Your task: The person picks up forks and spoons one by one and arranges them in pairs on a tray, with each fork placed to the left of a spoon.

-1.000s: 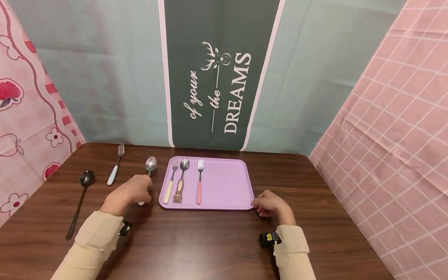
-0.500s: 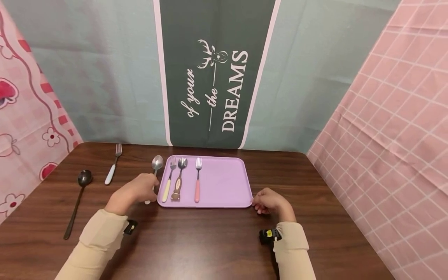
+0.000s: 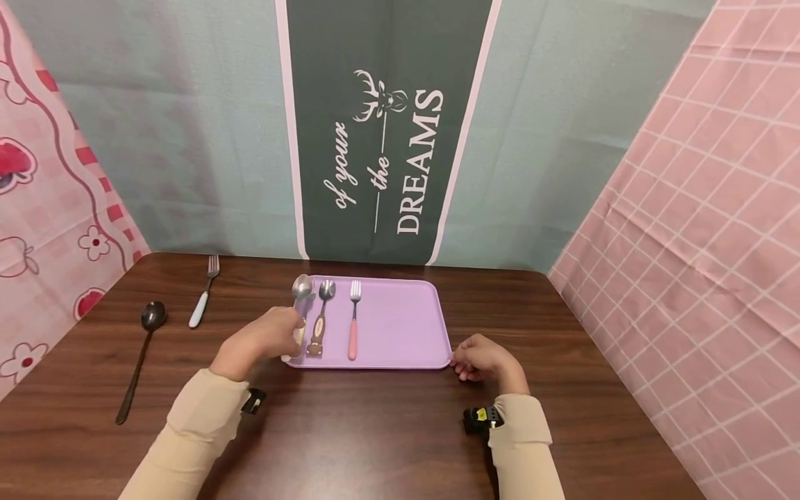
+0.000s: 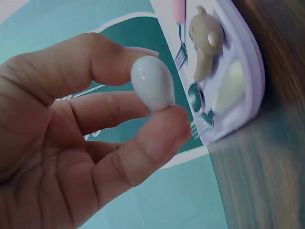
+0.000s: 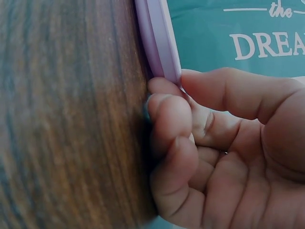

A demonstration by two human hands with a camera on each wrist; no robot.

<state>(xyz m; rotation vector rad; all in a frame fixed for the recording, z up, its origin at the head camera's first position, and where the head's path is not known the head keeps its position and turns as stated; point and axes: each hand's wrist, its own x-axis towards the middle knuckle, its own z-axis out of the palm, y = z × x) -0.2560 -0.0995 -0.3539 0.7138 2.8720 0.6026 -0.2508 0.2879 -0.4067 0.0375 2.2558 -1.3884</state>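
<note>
Spoon [image 3: 303,287] pinched in left hand [image 3: 265,337] runs near-to-far, bowl toward backdrop [image 3: 387,42]; right hand [image 3: 486,361] pinches tray [image 3: 403,323].

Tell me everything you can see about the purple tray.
The tray is light purple, rectangular with rounded corners and a raised rim, and looks like plastic. It lies on the table, toward the back. A yellow fork, bear spoon and pink fork lie on its left half. The right grip pinches its near right corner. The left grip holds a white-handled spoon over its left end; whether that spoon touches it is unclear.
</note>
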